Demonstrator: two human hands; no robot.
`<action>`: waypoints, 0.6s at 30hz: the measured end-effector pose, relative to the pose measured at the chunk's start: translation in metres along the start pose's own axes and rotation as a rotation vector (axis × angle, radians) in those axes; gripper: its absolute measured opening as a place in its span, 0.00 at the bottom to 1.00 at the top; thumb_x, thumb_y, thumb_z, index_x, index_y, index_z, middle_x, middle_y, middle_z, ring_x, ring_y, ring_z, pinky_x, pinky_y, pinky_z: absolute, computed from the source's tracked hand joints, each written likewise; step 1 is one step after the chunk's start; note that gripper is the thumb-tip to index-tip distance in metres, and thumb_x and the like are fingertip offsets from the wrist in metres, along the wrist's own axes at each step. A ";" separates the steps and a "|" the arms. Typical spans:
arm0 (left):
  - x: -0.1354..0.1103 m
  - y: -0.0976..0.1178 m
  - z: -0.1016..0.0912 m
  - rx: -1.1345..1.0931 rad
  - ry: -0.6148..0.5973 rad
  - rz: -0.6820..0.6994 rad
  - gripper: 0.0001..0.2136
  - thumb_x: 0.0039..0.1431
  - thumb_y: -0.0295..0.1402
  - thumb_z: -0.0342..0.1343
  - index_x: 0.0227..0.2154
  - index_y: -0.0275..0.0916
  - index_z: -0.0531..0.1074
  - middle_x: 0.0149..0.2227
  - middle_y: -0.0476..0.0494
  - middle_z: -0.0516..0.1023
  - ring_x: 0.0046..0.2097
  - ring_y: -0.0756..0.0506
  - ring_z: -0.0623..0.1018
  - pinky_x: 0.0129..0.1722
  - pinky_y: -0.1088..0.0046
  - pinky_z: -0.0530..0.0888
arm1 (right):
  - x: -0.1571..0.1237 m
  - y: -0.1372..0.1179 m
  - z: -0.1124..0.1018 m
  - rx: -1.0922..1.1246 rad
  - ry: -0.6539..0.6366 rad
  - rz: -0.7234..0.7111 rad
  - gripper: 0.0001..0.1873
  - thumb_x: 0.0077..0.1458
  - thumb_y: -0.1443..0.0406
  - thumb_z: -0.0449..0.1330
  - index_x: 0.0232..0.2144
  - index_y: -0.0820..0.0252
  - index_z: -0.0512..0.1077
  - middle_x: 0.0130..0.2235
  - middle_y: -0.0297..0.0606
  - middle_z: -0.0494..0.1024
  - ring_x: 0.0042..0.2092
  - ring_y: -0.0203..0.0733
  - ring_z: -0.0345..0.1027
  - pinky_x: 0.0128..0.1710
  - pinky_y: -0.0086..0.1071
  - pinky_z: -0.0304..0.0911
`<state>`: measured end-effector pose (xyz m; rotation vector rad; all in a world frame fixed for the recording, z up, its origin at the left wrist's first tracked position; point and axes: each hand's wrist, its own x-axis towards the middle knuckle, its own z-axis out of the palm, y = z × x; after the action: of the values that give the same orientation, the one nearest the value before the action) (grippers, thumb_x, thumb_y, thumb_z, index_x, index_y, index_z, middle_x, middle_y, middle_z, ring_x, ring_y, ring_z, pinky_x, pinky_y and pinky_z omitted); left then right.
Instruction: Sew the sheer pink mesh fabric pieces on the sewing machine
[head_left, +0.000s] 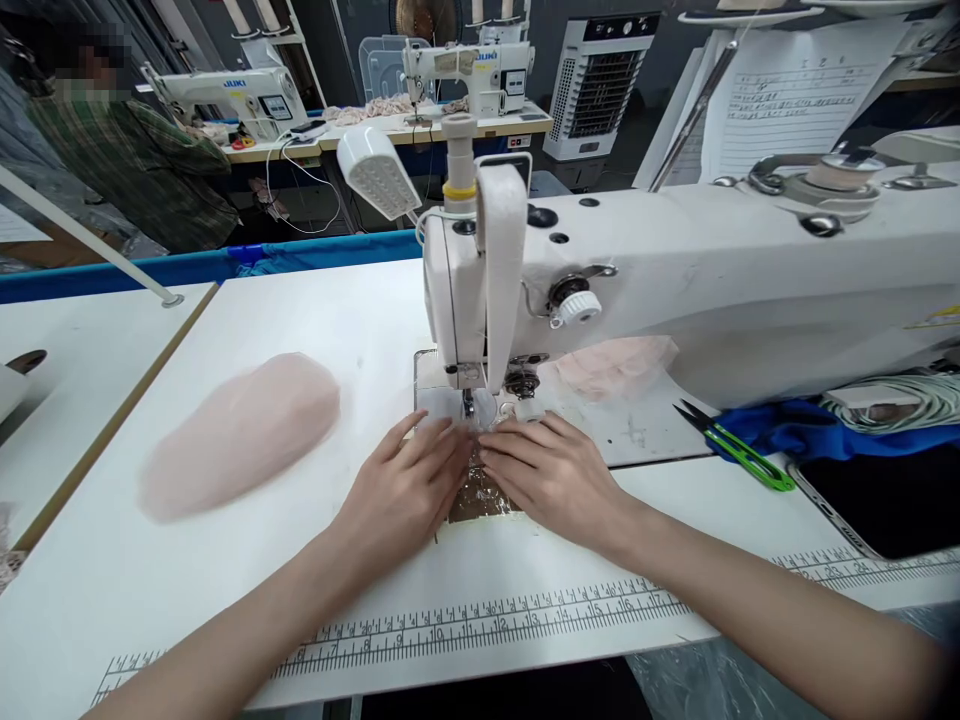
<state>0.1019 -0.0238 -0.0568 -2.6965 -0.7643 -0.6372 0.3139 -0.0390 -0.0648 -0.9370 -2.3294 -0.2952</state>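
Note:
A white sewing machine (555, 265) stands over the table, its presser foot (468, 402) lowered near the needle plate. A small piece of thin, sheer whitish fabric (442, 404) shows around the foot; most of it is hidden behind my fingers. My left hand (412, 480) comes in from the left, slightly blurred, its fingertips pressed together on the fabric just in front of the foot. From the other side my right hand (559, 475) pinches the fabric's near edge, fingers bent towards the needle. The two hands' fingertips almost meet.
Sheer pink fabric pieces (247, 430) lie left, with more pink fabric (619, 367) under the machine arm. Green thread snips (739, 450), blue cloth (795, 430) and a dark-screened device (885, 500) are at right. A printed ruler (472, 625) runs along the front edge. A person (127, 150) is at back left.

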 end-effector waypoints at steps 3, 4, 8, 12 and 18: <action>-0.004 0.008 -0.003 0.050 -0.019 0.003 0.13 0.64 0.27 0.51 0.48 0.33 0.74 0.47 0.40 0.79 0.52 0.42 0.76 0.58 0.56 0.68 | -0.001 -0.003 -0.001 -0.041 -0.003 -0.028 0.08 0.60 0.71 0.58 0.36 0.62 0.78 0.41 0.37 0.82 0.43 0.40 0.73 0.49 0.37 0.67; -0.004 0.009 -0.003 0.058 -0.023 0.001 0.12 0.64 0.27 0.50 0.48 0.32 0.74 0.47 0.40 0.79 0.51 0.42 0.77 0.59 0.56 0.67 | -0.002 -0.003 0.000 -0.048 -0.005 -0.029 0.08 0.60 0.70 0.57 0.37 0.62 0.78 0.41 0.37 0.82 0.43 0.40 0.73 0.49 0.38 0.67; -0.004 0.009 -0.001 0.065 -0.011 0.007 0.12 0.64 0.27 0.50 0.46 0.32 0.74 0.47 0.40 0.80 0.50 0.43 0.78 0.60 0.56 0.67 | -0.003 -0.003 0.001 -0.059 -0.009 -0.029 0.09 0.60 0.70 0.57 0.38 0.63 0.78 0.42 0.39 0.81 0.44 0.41 0.73 0.51 0.39 0.66; -0.003 0.006 0.000 0.044 0.005 -0.001 0.12 0.64 0.27 0.51 0.46 0.31 0.74 0.47 0.40 0.80 0.50 0.43 0.78 0.61 0.54 0.65 | -0.003 -0.003 0.002 -0.063 -0.002 -0.031 0.09 0.60 0.71 0.57 0.38 0.65 0.78 0.42 0.39 0.81 0.44 0.40 0.73 0.51 0.39 0.66; -0.003 0.000 0.004 0.034 0.004 -0.014 0.12 0.64 0.27 0.50 0.47 0.30 0.74 0.48 0.38 0.79 0.50 0.42 0.78 0.64 0.54 0.61 | -0.001 -0.001 0.005 -0.122 -0.015 -0.022 0.09 0.61 0.70 0.57 0.38 0.62 0.78 0.43 0.38 0.81 0.44 0.40 0.73 0.49 0.38 0.66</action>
<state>0.1015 -0.0235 -0.0620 -2.6605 -0.7861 -0.6271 0.3118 -0.0381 -0.0697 -0.9755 -2.3579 -0.4452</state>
